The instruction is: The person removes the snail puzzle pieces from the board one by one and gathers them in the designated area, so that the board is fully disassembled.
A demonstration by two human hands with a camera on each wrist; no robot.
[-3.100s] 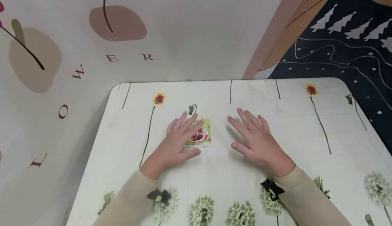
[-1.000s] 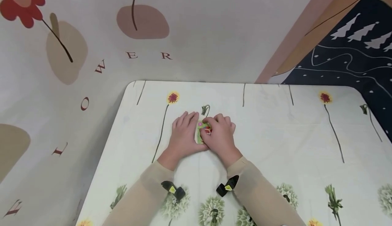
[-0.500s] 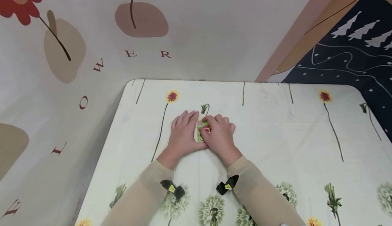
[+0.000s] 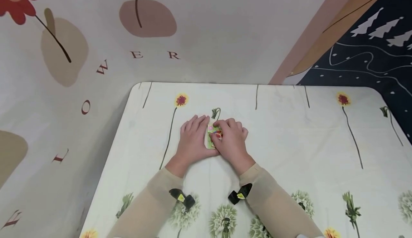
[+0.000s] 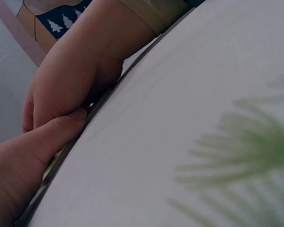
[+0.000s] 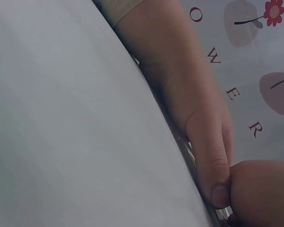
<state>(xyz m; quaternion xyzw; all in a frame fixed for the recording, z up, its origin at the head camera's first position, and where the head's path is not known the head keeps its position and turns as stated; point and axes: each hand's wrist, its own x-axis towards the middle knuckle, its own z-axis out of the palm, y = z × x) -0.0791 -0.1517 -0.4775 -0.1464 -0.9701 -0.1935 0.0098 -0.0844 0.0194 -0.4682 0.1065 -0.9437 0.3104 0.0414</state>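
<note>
A small square picture puzzle point(image 4: 210, 145) with a green border lies on the table between the two hands. My left hand point(image 4: 192, 139) lies along its left side, fingers straight, with the thumb stretched along the near edge. Over the puzzle's right part, my right hand point(image 4: 232, 141) bends its thumb and forefinger around a red puzzle piece point(image 4: 218, 134) and pinches it. That hand covers most of the picture. In the left wrist view the left thumb point(image 5: 61, 130) meets the right hand point(image 5: 68, 80); the right wrist view shows the same contact from the other side.
A white cloth with printed flowers covers the table point(image 4: 289, 134). Its far edge meets a pale wall hanging point(image 4: 219, 34) with letters, and a dark panel with white trees point(image 4: 363, 59) stands at the right. Each sleeve carries a black wrist camera point(image 4: 182, 198).
About three seconds ago both hands were spread apart, the left over the puzzle. They have since come together at it, the right thumb and forefinger closing on the piece. Over the last second they barely move.
</note>
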